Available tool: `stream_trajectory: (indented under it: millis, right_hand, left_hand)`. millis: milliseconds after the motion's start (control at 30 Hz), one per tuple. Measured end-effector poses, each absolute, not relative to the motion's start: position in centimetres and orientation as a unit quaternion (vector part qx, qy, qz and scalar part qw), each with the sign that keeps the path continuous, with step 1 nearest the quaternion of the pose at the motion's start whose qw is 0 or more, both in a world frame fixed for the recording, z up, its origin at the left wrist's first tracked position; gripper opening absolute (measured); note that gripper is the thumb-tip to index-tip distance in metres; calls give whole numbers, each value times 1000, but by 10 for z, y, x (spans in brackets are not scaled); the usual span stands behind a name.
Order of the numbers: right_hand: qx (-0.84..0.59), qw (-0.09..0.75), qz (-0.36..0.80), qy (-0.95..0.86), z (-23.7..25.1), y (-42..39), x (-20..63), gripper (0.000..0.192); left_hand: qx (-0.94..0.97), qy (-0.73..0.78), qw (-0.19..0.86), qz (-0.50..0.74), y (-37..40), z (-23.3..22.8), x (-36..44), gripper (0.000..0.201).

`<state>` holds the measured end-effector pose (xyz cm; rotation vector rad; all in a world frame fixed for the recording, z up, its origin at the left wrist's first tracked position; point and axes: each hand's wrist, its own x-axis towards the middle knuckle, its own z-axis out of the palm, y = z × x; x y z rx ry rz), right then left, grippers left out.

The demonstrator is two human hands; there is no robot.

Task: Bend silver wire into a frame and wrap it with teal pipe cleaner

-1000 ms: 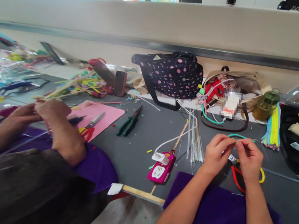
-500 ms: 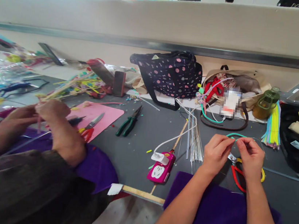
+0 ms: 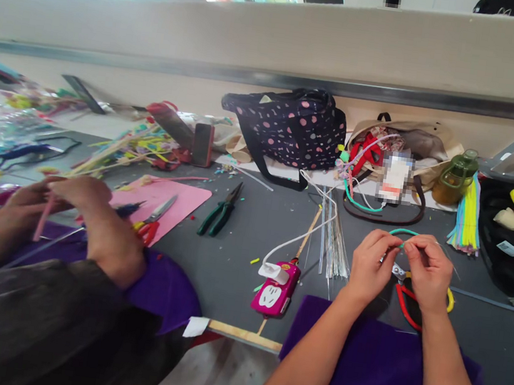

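Hands pinching a teal craft stem

Teal pipe cleaner (image 3: 404,233) sits near the tabletop's right side, above red-handled pliers (image 3: 407,294). The left hand (image 3: 369,264) and right hand (image 3: 424,270) each pinch it between thumb and fingertips, close together. Short, firm grips near the bend should keep it controlled. The grey tabletop (image 3: 238,259) is cluttered; a co-worker's hands (image 3: 70,206) work at its left edge. A low wall runs behind.

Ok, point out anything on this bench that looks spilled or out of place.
Small coloured scraps lie scattered across the grey tabletop. A bundle of thin silver wires fans out loosely beside the pink power strip. Both hands pinch a teal pipe cleaner; nothing looks damaged.
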<state>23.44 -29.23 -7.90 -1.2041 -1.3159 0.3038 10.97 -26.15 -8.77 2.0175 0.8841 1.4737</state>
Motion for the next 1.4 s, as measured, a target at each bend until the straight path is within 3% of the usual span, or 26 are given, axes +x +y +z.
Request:
stream_trajectory:
  millis: [300,533,633,767,967,1067,1200,1400]
  right_hand:
    - [-527,589,143,-595,-77,-291,235,17]
    - [-499,582,215,-605,-76,-293,235,15]
    - [-494,588,232,-596,-75,-293,234,14]
    - [-511,599,253,-562,-78,-292,234,16]
    - [-544,598,263,-526,-83,-292,234,17]
    - [-545,600,268,-521,-84,-292,234,17]
    - [-549,596,255,-527,-82,-293,234,17]
    - [-538,596,245,-544,-80,-293,235,17]
  left_hand:
    - [671,350,454,471,-256,-83,104,7]
    - [550,288,683,385,-251,-79,90,26]
    - [508,268,735,359,-251,-79,89,30]
    - [561,309,663,386,-253,-81,95,23]
    - [757,351,305,460,-256,-84,103,8]
    - [793,339,199,465,-256,-85,103,5]
    - [800,326,158,479,-257,-86,103,6]
    - [775,312,210,508,-257,-85,103,9]
